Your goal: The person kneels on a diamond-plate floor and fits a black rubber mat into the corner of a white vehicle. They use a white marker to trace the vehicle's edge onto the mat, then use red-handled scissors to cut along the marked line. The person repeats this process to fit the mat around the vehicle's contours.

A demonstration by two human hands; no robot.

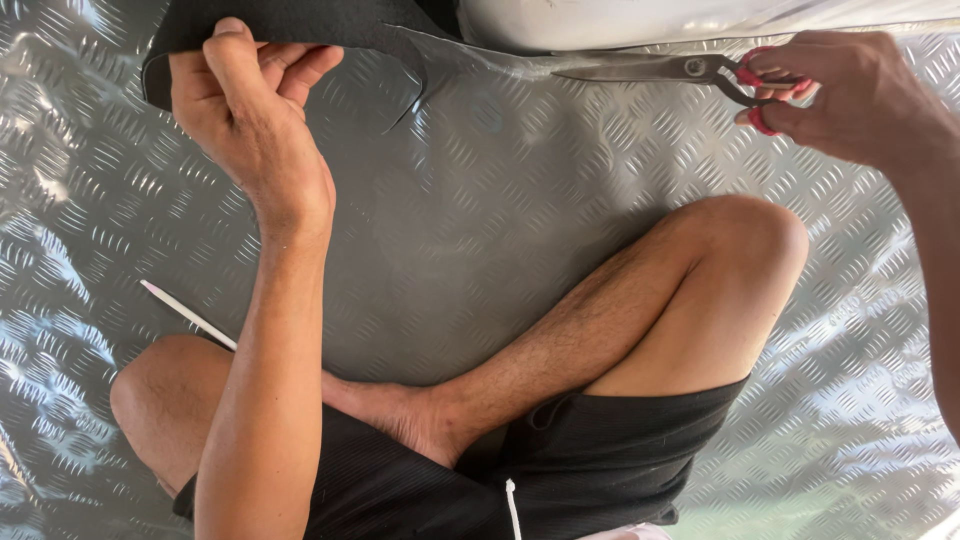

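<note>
My left hand [250,110] pinches the black sheet's [300,25] edge at top left; my right hand [850,95] grips red-handled scissors [680,70] (blades nearly closed) near it. I sit cross-legged on a metal tread-plate floor [480,220].

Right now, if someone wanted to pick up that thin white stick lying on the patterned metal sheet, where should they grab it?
Probably at the free upper-left end of the thin white stick, coming from above and the left. It lies flat on the patterned metal sheet, and its lower-right end runs under the left forearm.
</note>
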